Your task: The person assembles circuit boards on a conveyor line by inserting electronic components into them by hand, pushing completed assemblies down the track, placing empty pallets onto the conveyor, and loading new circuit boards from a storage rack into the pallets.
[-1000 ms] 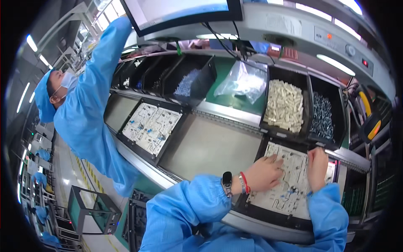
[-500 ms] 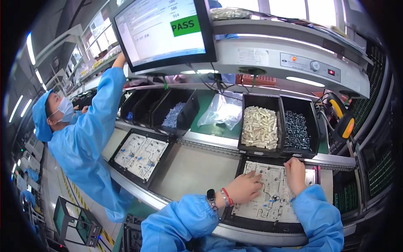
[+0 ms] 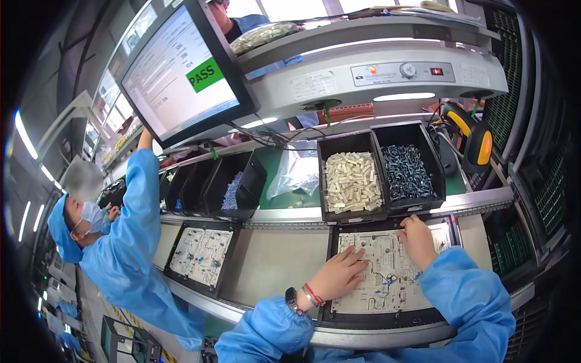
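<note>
A pale circuit board (image 3: 376, 292) sits in a black carrier frame (image 3: 387, 320) in front of me, with small blue and black parts on it. My left hand (image 3: 338, 277) lies over the board's left side, fingers stretched out and resting on its surface. At the board's far edge, right of the middle, my right hand (image 3: 419, 243) has its fingers pinched together; whatever may be in them is hidden. Just beyond the board are a black bin of white connectors (image 3: 353, 184) and a bin of dark screws (image 3: 407, 175).
A second framed board (image 3: 200, 257) lies on the line to the left. A co-worker in blue (image 3: 130, 242) reaches up toward the tilted monitor (image 3: 181, 75). A yellow-black scanner (image 3: 475, 142) stands at the back right. A clear plastic bag (image 3: 296, 169) lies left of the bins.
The whole view has shifted and tilted, so the monitor sits farther left. My left hand still rests on the board; my right hand stays pinched near its far edge.
</note>
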Available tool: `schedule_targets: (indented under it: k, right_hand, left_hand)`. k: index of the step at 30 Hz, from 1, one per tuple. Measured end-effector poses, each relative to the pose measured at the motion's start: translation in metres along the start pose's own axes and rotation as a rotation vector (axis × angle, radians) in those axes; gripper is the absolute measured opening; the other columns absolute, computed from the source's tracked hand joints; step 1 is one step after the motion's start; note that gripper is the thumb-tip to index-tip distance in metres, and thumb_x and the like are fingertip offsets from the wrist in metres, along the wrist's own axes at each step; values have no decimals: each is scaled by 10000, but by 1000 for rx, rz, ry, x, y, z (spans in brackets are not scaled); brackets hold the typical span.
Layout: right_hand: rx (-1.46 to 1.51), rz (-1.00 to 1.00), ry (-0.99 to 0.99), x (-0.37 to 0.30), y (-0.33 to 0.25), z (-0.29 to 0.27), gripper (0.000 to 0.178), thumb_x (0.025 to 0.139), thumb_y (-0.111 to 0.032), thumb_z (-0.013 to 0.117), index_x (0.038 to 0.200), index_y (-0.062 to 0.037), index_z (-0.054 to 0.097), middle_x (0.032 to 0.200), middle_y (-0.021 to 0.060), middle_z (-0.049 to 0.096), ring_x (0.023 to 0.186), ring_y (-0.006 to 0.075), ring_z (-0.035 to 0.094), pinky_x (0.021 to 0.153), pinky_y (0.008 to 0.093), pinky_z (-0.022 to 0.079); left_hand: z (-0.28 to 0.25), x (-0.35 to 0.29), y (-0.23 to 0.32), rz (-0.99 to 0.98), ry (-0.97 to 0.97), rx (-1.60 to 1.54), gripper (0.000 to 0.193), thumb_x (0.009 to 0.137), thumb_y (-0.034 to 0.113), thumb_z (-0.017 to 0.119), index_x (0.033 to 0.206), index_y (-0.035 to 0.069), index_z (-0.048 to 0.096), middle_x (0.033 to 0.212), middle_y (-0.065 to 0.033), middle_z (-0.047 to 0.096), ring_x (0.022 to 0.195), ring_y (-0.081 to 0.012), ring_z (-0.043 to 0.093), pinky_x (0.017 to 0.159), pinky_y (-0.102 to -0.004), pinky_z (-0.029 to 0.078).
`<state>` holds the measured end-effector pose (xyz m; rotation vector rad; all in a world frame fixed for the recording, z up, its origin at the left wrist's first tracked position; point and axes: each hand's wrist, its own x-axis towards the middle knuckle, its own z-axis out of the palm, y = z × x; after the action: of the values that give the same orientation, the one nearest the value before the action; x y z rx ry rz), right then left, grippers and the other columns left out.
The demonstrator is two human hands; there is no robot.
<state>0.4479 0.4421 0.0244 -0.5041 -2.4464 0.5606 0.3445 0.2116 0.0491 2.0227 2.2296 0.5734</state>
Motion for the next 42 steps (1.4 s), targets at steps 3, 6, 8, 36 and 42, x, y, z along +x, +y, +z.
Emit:
schedule_targets:
  k: [3, 6, 8, 36, 42]
  right_hand:
    - [60, 30, -21, 0, -2, -1, 116, 730, -35, 671, 797, 3, 583, 825, 155, 557, 742, 364, 575, 656, 427, 468]
    - [29, 29, -45, -2, 1, 4, 89, 764, -68, 653, 791, -21, 583, 847, 146, 568, 740, 361, 594, 664, 445, 484]
    - [14, -2, -3, -5, 1, 8, 67, 773, -60, 630, 769, -24, 574, 832, 143, 570, 716, 368, 593, 635, 456, 482]
    - [151, 213, -95, -29, 95, -101, 232, 872, -30, 559, 1095, -9, 620, 1000, 66, 618, 852, 127, 597, 726, 226, 465]
    - [98, 126, -59, -25, 97, -79, 251, 820, -37, 637, 1071, -36, 641, 940, 47, 557, 658, 108, 488, 600, 220, 415]
  left_hand:
    - [3, -3, -2, 2, 5, 9, 369, 852, 212, 596, 1201, 97, 560, 1359, -131, 450, 1270, -398, 383, 1014, -439, 384]
    - [5, -6, 0, -4, 5, 17, 367, 850, 214, 599, 1195, 95, 563, 1360, -131, 448, 1270, -395, 384, 1009, -440, 386]
    - [7, -5, 2, -3, 3, 7, 367, 845, 203, 597, 1195, 95, 564, 1354, -135, 453, 1272, -391, 383, 1011, -444, 382]
    - [28, 9, -83, -606, 562, 2, 365, 670, 166, 782, 1004, 73, 668, 1269, -120, 501, 1178, -338, 373, 1005, -424, 311]
    - [33, 9, -77, -614, 572, -40, 426, 673, 170, 787, 1063, 106, 628, 1348, -116, 449, 1234, -331, 342, 1039, -428, 283]
